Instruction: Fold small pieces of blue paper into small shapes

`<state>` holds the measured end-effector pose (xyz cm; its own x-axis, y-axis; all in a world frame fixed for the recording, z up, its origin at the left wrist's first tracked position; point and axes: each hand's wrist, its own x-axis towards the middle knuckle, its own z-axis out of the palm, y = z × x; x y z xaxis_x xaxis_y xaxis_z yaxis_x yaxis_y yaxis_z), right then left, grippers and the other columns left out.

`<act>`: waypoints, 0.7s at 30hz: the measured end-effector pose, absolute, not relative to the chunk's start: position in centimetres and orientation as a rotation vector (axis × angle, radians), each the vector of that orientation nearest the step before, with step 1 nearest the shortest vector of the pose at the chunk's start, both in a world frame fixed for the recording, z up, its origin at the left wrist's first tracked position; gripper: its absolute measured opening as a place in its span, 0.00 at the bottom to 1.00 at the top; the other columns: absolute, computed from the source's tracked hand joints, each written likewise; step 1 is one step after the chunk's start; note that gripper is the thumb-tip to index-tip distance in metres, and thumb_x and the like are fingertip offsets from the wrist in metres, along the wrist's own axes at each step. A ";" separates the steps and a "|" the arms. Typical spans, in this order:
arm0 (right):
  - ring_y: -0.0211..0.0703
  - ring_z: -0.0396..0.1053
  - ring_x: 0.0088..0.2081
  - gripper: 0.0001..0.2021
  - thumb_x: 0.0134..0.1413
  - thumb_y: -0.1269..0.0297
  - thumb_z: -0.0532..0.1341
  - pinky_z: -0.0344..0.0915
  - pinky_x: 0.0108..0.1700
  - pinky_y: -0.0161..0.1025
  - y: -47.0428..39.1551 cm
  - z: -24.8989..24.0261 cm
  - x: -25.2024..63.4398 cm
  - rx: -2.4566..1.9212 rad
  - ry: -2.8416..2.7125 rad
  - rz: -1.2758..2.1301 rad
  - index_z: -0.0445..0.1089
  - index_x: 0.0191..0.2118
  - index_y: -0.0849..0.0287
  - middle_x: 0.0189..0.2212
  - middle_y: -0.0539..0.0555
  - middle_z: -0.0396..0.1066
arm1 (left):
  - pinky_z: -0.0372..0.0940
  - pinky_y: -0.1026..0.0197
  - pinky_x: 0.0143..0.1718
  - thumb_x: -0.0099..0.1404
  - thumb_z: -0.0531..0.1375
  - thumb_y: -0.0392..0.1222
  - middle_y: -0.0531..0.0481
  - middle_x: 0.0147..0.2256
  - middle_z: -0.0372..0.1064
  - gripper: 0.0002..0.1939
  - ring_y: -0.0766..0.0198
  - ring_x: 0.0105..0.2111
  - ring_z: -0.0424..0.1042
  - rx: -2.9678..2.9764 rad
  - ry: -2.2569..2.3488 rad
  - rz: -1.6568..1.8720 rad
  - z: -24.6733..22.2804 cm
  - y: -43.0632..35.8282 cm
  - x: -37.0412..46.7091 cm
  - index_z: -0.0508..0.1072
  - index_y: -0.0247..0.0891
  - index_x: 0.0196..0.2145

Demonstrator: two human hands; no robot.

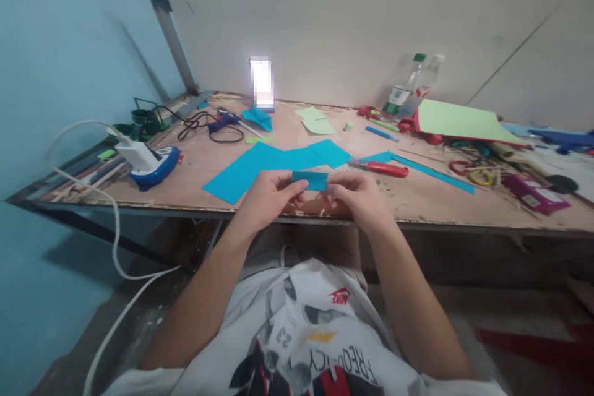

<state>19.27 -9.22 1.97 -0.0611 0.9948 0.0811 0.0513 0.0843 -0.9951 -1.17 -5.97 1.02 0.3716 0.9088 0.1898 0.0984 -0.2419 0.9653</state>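
Observation:
A small piece of blue paper [317,180] with a crease along it is stretched between my two hands, just above the table's front edge. My left hand [271,195] pinches its left end, thumb on top. At the other end my right hand [355,195] grips it between thumb and fingers. Behind them lie a large blue paper sheet [244,172] and a smaller blue sheet [330,152]. A red utility knife [383,167] rests beyond my right hand, its blade pointing left. The fingers below the paper are partly hidden.
A lit phone [262,83] leans at the wall. On the left are a blue power strip [155,167] and a glue gun [225,122]. Rightward lie a blue paper strip [436,174], scissors [480,176], a purple box [533,193] and plastic bottles [398,99].

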 end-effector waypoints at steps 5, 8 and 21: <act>0.39 0.68 0.24 0.05 0.45 0.66 0.67 0.65 0.29 0.35 -9.2 1.9 19.4 -1.190 -1.355 1.151 0.79 0.24 0.60 0.22 0.52 0.75 | 0.68 0.62 0.31 0.65 0.66 0.55 0.46 0.27 0.78 0.20 0.61 0.28 0.75 1.631 0.915 0.989 0.8 -5.9 -1.2 0.77 0.36 0.26; 0.39 0.68 0.25 0.04 0.45 0.67 0.66 0.64 0.30 0.36 -9.0 1.7 19.4 -1.187 -1.359 1.142 0.78 0.24 0.59 0.21 0.51 0.74 | 0.67 0.62 0.30 0.66 0.66 0.56 0.47 0.27 0.77 0.20 0.61 0.27 0.75 1.634 0.914 0.972 0.6 -5.9 -1.2 0.76 0.36 0.26; 0.39 0.67 0.23 0.03 0.40 0.67 0.67 0.62 0.26 0.35 -8.9 1.6 19.1 -1.187 -1.296 1.111 0.76 0.26 0.58 0.20 0.48 0.72 | 0.65 0.62 0.31 0.68 0.65 0.52 0.49 0.27 0.77 0.17 0.62 0.29 0.74 1.705 0.917 0.962 0.4 -5.9 -1.3 0.77 0.37 0.27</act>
